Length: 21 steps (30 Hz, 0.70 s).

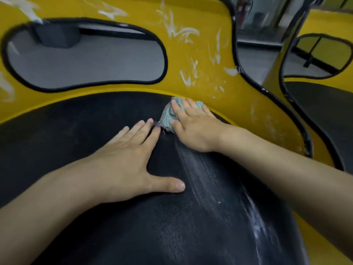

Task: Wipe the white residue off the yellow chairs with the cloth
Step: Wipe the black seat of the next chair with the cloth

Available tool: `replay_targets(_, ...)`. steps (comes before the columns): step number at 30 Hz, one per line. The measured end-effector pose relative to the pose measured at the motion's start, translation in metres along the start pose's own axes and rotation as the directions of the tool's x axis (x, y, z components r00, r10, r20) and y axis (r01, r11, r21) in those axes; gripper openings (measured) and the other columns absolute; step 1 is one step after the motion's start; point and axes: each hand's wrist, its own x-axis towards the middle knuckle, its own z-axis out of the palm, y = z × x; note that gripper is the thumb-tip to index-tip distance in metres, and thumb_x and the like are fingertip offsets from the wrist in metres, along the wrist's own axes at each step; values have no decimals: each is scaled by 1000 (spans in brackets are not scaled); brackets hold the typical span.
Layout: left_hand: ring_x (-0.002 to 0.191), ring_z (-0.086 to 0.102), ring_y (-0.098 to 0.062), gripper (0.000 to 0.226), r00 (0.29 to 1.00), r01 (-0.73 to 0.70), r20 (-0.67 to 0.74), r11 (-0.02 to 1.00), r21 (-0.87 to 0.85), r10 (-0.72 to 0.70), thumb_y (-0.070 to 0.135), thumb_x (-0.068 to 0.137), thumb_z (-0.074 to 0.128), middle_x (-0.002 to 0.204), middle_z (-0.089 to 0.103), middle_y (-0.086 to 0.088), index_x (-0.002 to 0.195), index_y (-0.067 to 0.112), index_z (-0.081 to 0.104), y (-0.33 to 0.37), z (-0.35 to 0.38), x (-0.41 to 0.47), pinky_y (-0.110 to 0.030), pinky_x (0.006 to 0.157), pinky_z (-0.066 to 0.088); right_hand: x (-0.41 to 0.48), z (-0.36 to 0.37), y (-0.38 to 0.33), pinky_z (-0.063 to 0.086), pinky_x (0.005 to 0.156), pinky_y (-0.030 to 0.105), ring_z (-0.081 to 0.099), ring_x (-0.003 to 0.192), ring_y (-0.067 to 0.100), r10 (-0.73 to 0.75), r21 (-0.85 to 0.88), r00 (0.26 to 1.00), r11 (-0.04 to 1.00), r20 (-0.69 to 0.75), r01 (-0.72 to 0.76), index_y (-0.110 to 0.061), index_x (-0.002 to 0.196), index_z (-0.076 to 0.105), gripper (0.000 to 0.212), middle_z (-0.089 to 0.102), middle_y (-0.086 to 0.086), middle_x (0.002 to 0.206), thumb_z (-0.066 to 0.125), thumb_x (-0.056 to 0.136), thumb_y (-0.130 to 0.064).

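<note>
The cloth (169, 115) is pinned under the right hand (193, 127), at the back of the black seat (76, 131) where it meets the backrest of the yellow chair (133, 10). It is pressed down by flat, slightly spread fingers; nothing is pinched or curled round it. Part of it shows to the left of those fingers and a tuft beyond their tips. The cloth is seen to be pale teal and nubby, crumpled, with a greyish woven edge. The left hand (126, 157) is laid flat on the seat, fingers straight and thumb splayed, its fingertips at the cloth's near edge. White residue (179, 33) is smeared in streaks across the backrest, and a pale streak (193, 169) is seen on the seat.
</note>
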Motion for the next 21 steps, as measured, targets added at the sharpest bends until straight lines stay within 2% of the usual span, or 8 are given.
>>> replay_targets(2, 141, -35, -2, 142, 1000, 2, -9, 1000, -11, -2, 108, 41, 11, 155, -37, 12, 152, 29, -27, 1, 0, -2, -29, 121, -14, 11, 0, -3, -6, 123, 44, -12, 152, 20, 8, -3, 1000, 1000, 25, -8, -20, 158, -9, 61, -12, 6, 166, 14, 107, -44)
replay_targets(5, 145, -30, -4, 140, 1000, 13, -19, 1000, -19, -14, 107, 47, 16, 160, -32, 9, 155, 26, -22, 1, 1, -6, -31, 123, -11, -37, 2, -2, -7, 123, 41, -16, 151, 17, -74, -34, 997, 997, 29, 75, -21, 158, -12, 62, -14, 5, 166, 13, 106, -45)
replay_targets(8, 144, -31, -4, 134, 999, 34, -3, 999, -28, -34, 102, 53, 23, 159, -33, 9, 154, 28, -24, -2, 0, -14, -31, 122, -12, -125, 6, -7, -16, 120, 32, -32, 144, 7, -232, -74, 972, 969, 35, 234, -30, 152, -27, 63, -29, -5, 161, -5, 98, -53)
replay_targets(10, 143, -33, -3, 131, 999, 36, 4, 999, -27, -36, 100, 55, 26, 157, -36, 11, 153, 30, -25, -3, 1, -20, -28, 120, -14, -160, 5, -13, -22, 117, 28, -41, 137, 1, -232, -66, 963, 968, 137, 243, -35, 147, -34, 69, -37, -11, 156, -16, 84, -57)
replay_targets(13, 141, -33, 0, 128, 1000, 31, -3, 998, -46, -31, 102, 57, 23, 157, -36, 13, 153, 32, -25, -5, 3, -26, -24, 116, -17, -127, 2, -8, -16, 120, 32, -33, 144, 5, -187, -106, 977, 975, 100, 197, -34, 151, -28, 66, -31, -9, 160, -8, 93, -56)
replay_targets(17, 146, -26, -1, 135, 999, 26, -30, 999, -45, -27, 107, 48, 16, 160, -29, 13, 154, 33, -22, -4, 3, -27, -22, 116, -12, -13, -7, -4, -5, 123, 43, -13, 152, 19, 5, 0, 999, 1000, 34, -5, -22, 158, -10, 60, -13, 6, 166, 12, 107, -43)
replay_targets(19, 146, -24, -1, 132, 999, 37, -18, 997, -64, -38, 103, 52, 21, 161, -28, 14, 155, 32, -20, -2, 2, -29, -21, 115, -11, -13, -5, -1, -5, 123, 43, -11, 152, 20, -4, -27, 1000, 1000, 20, 4, -20, 158, -9, 61, -12, 7, 166, 13, 107, -43)
replay_targets(21, 147, -23, -1, 129, 998, 50, -23, 996, -78, -52, 98, 56, 27, 161, -28, 14, 156, 31, -19, -4, 3, -32, -20, 114, -11, -54, 1, 1, -7, 123, 39, -17, 151, 15, -87, -72, 995, 993, 47, 90, -23, 158, -13, 62, -16, 3, 165, 9, 105, -47)
